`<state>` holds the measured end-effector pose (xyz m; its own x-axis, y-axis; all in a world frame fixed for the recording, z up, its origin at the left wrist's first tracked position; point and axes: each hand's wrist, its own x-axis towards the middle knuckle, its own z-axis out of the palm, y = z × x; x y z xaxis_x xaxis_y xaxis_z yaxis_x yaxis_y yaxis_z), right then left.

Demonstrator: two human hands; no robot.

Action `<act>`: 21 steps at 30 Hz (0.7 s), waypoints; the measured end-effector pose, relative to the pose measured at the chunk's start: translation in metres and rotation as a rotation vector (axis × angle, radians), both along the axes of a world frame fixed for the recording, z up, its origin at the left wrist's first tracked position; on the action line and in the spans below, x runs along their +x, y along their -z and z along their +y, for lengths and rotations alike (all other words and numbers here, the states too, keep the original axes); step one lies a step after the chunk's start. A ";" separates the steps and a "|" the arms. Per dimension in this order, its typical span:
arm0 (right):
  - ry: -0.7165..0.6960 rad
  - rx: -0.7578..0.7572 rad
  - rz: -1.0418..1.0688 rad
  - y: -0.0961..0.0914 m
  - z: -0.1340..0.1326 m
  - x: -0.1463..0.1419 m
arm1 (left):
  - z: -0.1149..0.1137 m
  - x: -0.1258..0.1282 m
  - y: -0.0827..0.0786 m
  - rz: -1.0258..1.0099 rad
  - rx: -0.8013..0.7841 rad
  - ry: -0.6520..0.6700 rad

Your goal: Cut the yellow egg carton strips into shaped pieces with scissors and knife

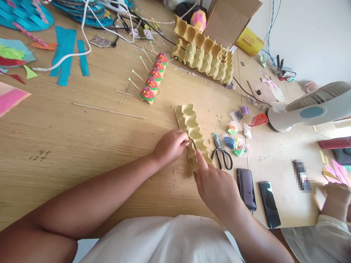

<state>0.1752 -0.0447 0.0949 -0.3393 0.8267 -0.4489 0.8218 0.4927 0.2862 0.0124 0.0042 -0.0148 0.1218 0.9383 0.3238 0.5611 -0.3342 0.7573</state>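
A yellow egg carton strip (193, 129) lies on the table in front of me, its cups facing up. My left hand (171, 146) grips its left edge, fingers bent against the cardboard. Over the near end of the strip is my right hand (215, 182), closed on a craft knife (194, 144); its handle is hidden in the palm. The index finger points along the thin dark blade, which touches the carton. Just right of the strip lie black-handled scissors (221, 152).
Beyond are painted egg-cup figures (151, 84) with sticks and more egg cartons (204, 54). Bags of coloured clay (233, 141), two phones (246, 190) and a fan (304, 106) stand right. A co-worker's hand (337, 195) is at far right. A thin stick (108, 110) lies left.
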 end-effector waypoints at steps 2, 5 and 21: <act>-0.001 0.013 0.002 0.000 0.002 -0.002 | 0.000 0.000 0.000 0.000 0.000 -0.001; -0.007 0.017 -0.005 -0.001 0.004 -0.003 | 0.000 0.001 0.001 -0.001 0.001 -0.001; 0.126 0.010 0.390 -0.008 0.019 0.032 | 0.000 -0.003 -0.006 -0.048 0.027 -0.037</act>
<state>0.2076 -0.0260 0.1031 -0.3778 0.8766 -0.2982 0.9236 0.3795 -0.0544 0.0098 0.0047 -0.0087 0.0711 0.9325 0.3541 0.5366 -0.3350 0.7744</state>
